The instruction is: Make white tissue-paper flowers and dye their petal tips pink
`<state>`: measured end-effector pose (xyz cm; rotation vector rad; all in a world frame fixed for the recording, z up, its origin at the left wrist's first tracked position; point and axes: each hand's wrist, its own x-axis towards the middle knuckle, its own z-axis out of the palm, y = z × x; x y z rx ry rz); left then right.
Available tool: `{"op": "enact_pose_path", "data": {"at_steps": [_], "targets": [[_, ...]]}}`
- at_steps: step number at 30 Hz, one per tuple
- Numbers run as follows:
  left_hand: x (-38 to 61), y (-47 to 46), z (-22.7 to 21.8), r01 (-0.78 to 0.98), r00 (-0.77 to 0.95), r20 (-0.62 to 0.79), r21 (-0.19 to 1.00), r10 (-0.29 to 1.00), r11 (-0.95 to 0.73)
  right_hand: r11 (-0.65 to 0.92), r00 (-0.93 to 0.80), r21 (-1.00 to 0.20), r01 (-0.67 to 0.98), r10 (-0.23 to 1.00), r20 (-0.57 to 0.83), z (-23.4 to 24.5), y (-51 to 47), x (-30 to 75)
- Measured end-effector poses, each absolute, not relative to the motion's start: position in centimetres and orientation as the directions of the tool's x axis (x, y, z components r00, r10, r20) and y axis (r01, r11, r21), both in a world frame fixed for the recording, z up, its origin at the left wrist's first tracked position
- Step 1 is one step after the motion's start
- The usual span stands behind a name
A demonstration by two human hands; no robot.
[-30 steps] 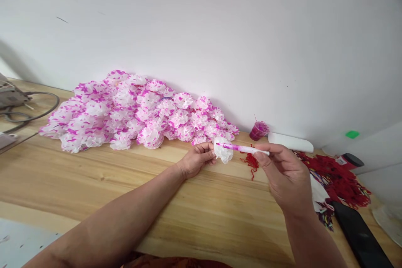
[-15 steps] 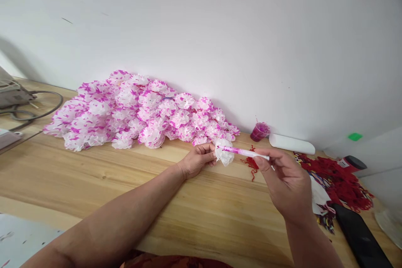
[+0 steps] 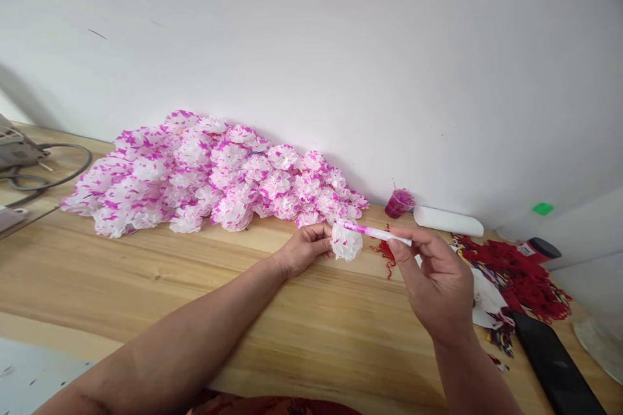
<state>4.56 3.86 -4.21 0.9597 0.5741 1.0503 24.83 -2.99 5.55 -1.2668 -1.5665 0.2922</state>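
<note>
My left hand (image 3: pixel 304 250) is closed on a white ruffled paper flower (image 3: pixel 348 245), pinching it at its left side. A few magenta marks show on the flower's upper part. Between the thumb and fingers of my right hand (image 3: pixel 435 272) is a slim white stick (image 3: pixel 377 232), stained magenta along its left half; it looks like a brush or pen, but its exact kind is unclear. Its stained end touches or overlaps the flower's top edge. Behind my left hand lies a big heap of white paper flowers (image 3: pixel 233 172) with magenta-tipped petals.
A clear cup of magenta liquid (image 3: pixel 400 203) stands by the wall, beside a white roll (image 3: pixel 448 221). Red yarn (image 3: pixel 528 282) lies at the right, near a dark-lidded container (image 3: pixel 540 250) and a long black object (image 3: pixel 555 356). Cables (image 3: pixel 73 175) curl at the far left.
The flower has turned in my left hand and shows more magenta marks. The stick's stained end still meets its upper edge. The whole view has shifted slightly.
</note>
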Motion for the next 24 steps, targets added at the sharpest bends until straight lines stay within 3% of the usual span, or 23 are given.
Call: {"op": "enact_pose_path", "data": {"at_steps": [6, 15, 24], "targets": [[4.6, 3.8, -4.1, -0.451, 0.421, 0.036, 0.875, 0.906, 0.175, 0.454, 0.013, -0.581, 0.676, 0.781, 0.624, 6.2, -3.4, 24.9], [4.6, 4.0, -4.6, -0.404, 0.438, 0.067, 0.905, 0.896, 0.130, 0.489, 0.119, -0.657, 0.574, 0.744, 0.658, 6.4, -3.1, 25.6], [4.7, 4.2, -4.8, -0.403, 0.421, 0.130, 0.914, 0.898, 0.056, 0.477, 0.089, -0.550, 0.686, 0.695, 0.714, 5.2, -3.6, 25.1]]}}
